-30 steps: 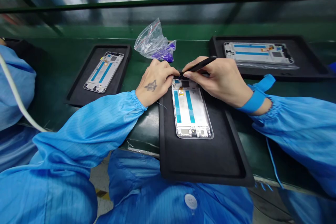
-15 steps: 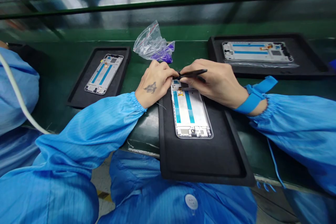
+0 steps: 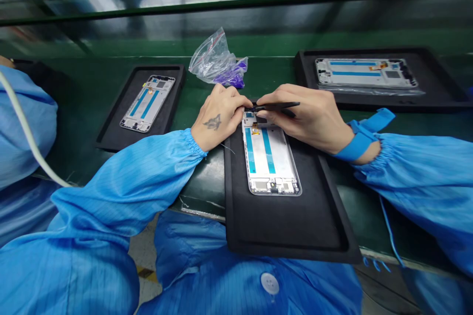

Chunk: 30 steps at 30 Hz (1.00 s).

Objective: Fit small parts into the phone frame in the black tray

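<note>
A white phone frame (image 3: 269, 157) with two blue strips lies in a black tray (image 3: 288, 221) in front of me. My right hand (image 3: 310, 115) grips black tweezers (image 3: 277, 106), held nearly level, their tip at the frame's top edge. My left hand (image 3: 219, 115) is closed in a pinch right at that tip; what it holds is too small to make out. A blue wrist strap (image 3: 364, 135) circles my right wrist.
A second tray (image 3: 121, 123) with a phone frame (image 3: 148, 103) sits to the left, a third tray (image 3: 436, 93) with a frame (image 3: 365, 73) at the back right. A clear bag of purple parts (image 3: 218, 64) lies behind my hands. Another person's blue sleeve (image 3: 22, 118) is at far left.
The tweezers have dropped from a raised slant to nearly level. Both hands stay at the frame's top edge.
</note>
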Each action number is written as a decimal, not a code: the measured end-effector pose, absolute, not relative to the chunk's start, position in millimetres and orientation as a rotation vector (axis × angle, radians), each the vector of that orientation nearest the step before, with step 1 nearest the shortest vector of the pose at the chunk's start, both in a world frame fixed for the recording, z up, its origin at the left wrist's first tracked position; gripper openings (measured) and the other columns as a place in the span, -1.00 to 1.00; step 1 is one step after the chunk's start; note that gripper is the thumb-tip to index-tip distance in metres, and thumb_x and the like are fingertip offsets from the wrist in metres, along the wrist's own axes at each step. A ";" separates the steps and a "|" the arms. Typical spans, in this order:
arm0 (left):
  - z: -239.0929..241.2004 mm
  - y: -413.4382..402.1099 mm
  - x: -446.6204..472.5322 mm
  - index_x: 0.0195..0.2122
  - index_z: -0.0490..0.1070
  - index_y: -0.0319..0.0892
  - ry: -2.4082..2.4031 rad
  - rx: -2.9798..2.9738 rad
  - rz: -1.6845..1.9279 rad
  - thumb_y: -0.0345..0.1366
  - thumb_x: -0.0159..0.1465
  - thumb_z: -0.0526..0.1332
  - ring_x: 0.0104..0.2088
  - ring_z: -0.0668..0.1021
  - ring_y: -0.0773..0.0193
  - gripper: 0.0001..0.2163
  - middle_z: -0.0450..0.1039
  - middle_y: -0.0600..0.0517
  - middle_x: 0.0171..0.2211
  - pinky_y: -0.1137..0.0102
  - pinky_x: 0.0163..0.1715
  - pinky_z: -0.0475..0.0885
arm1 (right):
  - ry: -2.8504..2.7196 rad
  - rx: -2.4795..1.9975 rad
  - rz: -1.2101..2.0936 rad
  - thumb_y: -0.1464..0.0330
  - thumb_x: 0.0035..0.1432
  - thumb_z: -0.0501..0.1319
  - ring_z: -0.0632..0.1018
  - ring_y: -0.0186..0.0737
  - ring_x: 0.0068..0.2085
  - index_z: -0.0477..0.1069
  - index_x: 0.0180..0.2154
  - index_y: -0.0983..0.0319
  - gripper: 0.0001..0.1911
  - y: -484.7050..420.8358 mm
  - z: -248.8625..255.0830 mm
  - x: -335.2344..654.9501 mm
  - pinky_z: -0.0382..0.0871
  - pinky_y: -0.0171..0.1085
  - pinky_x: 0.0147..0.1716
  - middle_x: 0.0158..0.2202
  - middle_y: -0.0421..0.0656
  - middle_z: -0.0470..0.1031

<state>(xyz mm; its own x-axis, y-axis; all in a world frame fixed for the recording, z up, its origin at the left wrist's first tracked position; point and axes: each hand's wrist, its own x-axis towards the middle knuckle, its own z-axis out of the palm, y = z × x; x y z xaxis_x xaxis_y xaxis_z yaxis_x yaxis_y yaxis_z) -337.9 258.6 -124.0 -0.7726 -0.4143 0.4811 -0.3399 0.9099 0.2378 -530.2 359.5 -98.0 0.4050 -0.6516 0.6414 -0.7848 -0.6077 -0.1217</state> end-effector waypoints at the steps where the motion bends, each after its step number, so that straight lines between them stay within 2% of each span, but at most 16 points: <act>1: -123.4 259.0 -337.9 -0.09 0.55 -0.12 -2.538 0.551 -0.183 -0.44 0.39 0.10 -0.13 0.40 0.07 -0.76 0.45 -0.03 -0.20 0.19 -0.09 0.35 | -1.285 2.461 0.989 0.25 0.49 0.14 0.53 -0.15 -0.32 0.43 -0.15 0.19 -0.82 359.9 -97.9 -530.1 0.37 -0.21 -0.39 -0.28 -0.15 0.49; 8: -121.8 260.5 -338.6 -0.07 0.54 -0.10 -2.559 0.579 -0.205 -0.44 0.40 0.09 -0.10 0.41 0.05 -0.75 0.44 -0.04 -0.18 0.16 -0.04 0.36 | -1.327 2.442 1.074 0.24 0.46 0.19 0.55 -0.12 -0.30 0.47 -0.14 0.21 -0.82 361.9 -95.9 -529.2 0.39 -0.20 -0.37 -0.28 -0.12 0.50; 13: -122.3 259.8 -338.3 -0.07 0.53 -0.09 -2.563 0.590 -0.217 -0.43 0.39 0.09 -0.08 0.41 0.03 -0.75 0.44 -0.05 -0.16 0.14 -0.04 0.38 | -1.539 2.415 1.070 0.13 0.45 0.17 0.57 -0.04 -0.26 0.52 -0.14 0.12 -0.75 361.3 -95.9 -529.1 0.48 -0.11 -0.28 -0.23 -0.13 0.54; 20: -122.8 259.0 -338.2 -0.07 0.53 -0.08 -2.561 0.590 -0.234 -0.45 0.38 0.09 -0.07 0.41 0.04 -0.75 0.43 -0.04 -0.16 0.15 -0.02 0.37 | -1.685 2.353 1.263 -0.02 0.38 0.23 0.57 -0.04 -0.35 0.56 -0.23 0.15 -0.61 355.6 -94.3 -528.7 0.50 -0.13 -0.37 -0.26 -0.14 0.57; 30: -121.9 259.4 -338.1 -0.06 0.54 -0.08 -2.569 0.600 -0.222 -0.43 0.39 0.09 -0.07 0.40 0.03 -0.74 0.44 -0.04 -0.16 0.15 -0.03 0.38 | -1.753 2.368 1.394 -0.05 0.37 0.24 0.56 -0.07 -0.39 0.56 -0.22 0.17 -0.58 352.3 -98.2 -532.9 0.50 -0.18 -0.46 -0.35 -0.15 0.54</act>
<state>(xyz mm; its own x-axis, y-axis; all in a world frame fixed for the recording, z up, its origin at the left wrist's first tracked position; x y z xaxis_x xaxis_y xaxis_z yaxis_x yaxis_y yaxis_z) -338.1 259.4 -121.9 -0.7835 -0.4535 0.4248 -0.3738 0.8901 0.2607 -532.9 352.3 -98.2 0.0590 -0.8292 0.5558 -0.7283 -0.4165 -0.5441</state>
